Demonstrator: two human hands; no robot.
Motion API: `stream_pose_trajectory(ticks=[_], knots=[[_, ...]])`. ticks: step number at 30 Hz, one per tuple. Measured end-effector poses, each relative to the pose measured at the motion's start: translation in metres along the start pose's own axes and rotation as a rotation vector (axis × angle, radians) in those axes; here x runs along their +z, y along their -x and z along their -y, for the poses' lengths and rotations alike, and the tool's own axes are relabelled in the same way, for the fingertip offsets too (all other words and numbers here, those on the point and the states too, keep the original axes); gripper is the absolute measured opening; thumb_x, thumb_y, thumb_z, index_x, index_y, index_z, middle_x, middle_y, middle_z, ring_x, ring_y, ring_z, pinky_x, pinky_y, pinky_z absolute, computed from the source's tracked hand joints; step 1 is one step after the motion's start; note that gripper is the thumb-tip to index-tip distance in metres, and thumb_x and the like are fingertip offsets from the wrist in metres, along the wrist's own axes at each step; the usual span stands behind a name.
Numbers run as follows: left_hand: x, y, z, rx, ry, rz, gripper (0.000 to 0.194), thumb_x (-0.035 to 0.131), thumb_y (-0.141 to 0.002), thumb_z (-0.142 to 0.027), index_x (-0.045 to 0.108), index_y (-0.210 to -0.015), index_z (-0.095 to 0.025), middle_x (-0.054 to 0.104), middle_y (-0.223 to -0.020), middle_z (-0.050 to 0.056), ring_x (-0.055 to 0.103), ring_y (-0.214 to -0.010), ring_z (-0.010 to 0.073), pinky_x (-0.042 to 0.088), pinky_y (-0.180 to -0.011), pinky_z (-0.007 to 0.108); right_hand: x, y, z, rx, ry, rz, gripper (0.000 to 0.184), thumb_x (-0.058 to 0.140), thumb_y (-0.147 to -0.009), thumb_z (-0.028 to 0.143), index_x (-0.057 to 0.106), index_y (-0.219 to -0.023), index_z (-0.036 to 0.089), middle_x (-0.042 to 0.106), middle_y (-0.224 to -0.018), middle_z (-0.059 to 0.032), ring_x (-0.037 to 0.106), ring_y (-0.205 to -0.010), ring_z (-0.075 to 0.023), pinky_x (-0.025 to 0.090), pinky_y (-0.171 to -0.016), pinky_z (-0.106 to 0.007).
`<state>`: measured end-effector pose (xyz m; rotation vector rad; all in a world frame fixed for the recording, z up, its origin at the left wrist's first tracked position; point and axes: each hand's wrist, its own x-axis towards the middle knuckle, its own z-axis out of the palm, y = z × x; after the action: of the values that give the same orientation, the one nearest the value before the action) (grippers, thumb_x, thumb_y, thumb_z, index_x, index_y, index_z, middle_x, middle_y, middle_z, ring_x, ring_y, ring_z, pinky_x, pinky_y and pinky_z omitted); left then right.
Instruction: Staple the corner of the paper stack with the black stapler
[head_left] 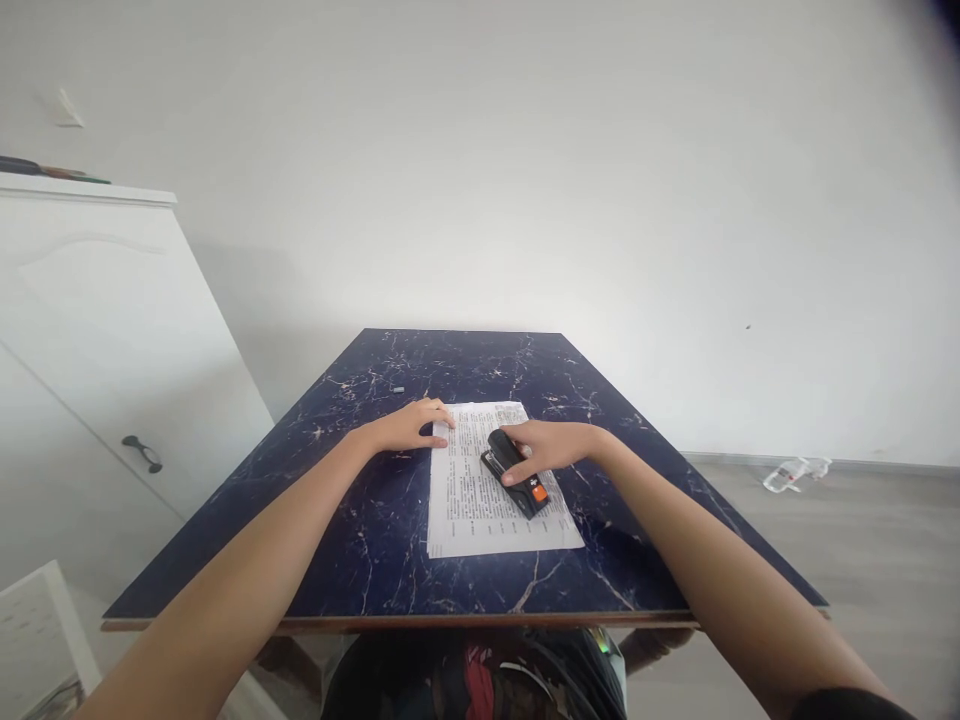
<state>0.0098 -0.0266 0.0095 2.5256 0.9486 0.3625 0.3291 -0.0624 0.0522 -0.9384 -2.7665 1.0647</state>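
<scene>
Printed sheets of paper (466, 470) lie on the dark blue marbled table, with lines of text across them. A black stapler (519, 476) with an orange patch rests at a slant over the right part of the sheets. My right hand (547, 448) is closed around the stapler's right side, thumb across its top. At the upper left edge of the paper is my left hand (415, 425), its fingertips and thumb apart and touching the sheet. Beyond it on the table sits a small grey piece (398, 390), too small to name.
The table (360, 570) has a brown front edge close to my body and reaches back to a white wall. On the left stands a white cabinet (90, 300) with a dark handle. A crumpled clear plastic bag (795, 474) lies on the floor at right.
</scene>
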Motion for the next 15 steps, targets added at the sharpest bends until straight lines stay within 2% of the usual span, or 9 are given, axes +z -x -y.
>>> stream_pose_trajectory(ticks=[5,7,9,11,13,15], knots=[[-0.003,0.001,0.0,-0.035,0.015,-0.012,0.044,0.063,-0.087,-0.06,0.07,-0.121,-0.034,0.06,-0.133,0.009,0.049,-0.133,0.0321,0.033,-0.115,0.05,0.006,-0.012,0.001,0.004,0.07,-0.171,0.026,0.071,-0.08,0.04,0.052,-0.076,0.022,0.058,-0.075,-0.0013,0.048,-0.059,-0.0141,0.035,-0.052,-0.03],[-0.003,0.002,0.001,-0.04,0.018,-0.024,0.043,0.064,-0.087,-0.059,0.071,-0.121,-0.034,0.06,-0.132,0.009,0.048,-0.134,0.0325,0.038,-0.112,0.048,0.005,-0.012,0.002,-0.038,0.11,-0.269,0.019,0.067,-0.083,0.036,0.055,-0.079,0.021,0.06,-0.077,-0.0015,0.049,-0.06,-0.0144,0.037,-0.054,-0.03],[-0.004,0.003,0.004,-0.042,0.017,-0.024,0.041,0.063,-0.088,-0.058,0.07,-0.121,-0.034,0.061,-0.132,0.009,0.048,-0.135,0.0323,0.04,-0.109,0.046,0.005,-0.014,0.001,-0.099,0.121,-0.351,0.014,0.063,-0.088,0.033,0.062,-0.094,0.021,0.066,-0.089,-0.0041,0.058,-0.071,-0.0178,0.043,-0.063,-0.031],[-0.003,0.004,0.008,-0.047,0.007,-0.011,0.04,0.062,-0.089,-0.056,0.069,-0.124,-0.036,0.06,-0.135,0.008,0.048,-0.135,0.0317,0.039,-0.111,0.046,0.01,-0.019,-0.003,-0.133,0.112,-0.427,0.026,0.058,-0.092,0.03,0.063,-0.117,0.022,0.069,-0.111,-0.0078,0.064,-0.093,-0.0234,0.048,-0.077,-0.035],[-0.002,0.004,0.013,-0.067,-0.003,-0.005,0.043,0.06,-0.091,-0.054,0.065,-0.13,-0.036,0.057,-0.141,0.008,0.047,-0.137,0.0314,0.037,-0.112,0.046,0.016,-0.029,-0.008,-0.135,0.119,-0.486,0.041,0.055,-0.095,0.028,0.056,-0.135,0.023,0.065,-0.127,-0.0106,0.062,-0.111,-0.0278,0.049,-0.088,-0.039],[-0.001,0.004,0.016,-0.089,-0.005,-0.011,0.048,0.059,-0.091,-0.054,0.06,-0.136,-0.037,0.055,-0.145,0.008,0.046,-0.138,0.0312,0.037,-0.112,0.047,0.023,-0.041,-0.014,-0.144,0.146,-0.505,0.047,0.051,-0.097,0.026,0.051,-0.144,0.022,0.062,-0.131,-0.0131,0.06,-0.114,-0.0289,0.049,-0.092,-0.041]])
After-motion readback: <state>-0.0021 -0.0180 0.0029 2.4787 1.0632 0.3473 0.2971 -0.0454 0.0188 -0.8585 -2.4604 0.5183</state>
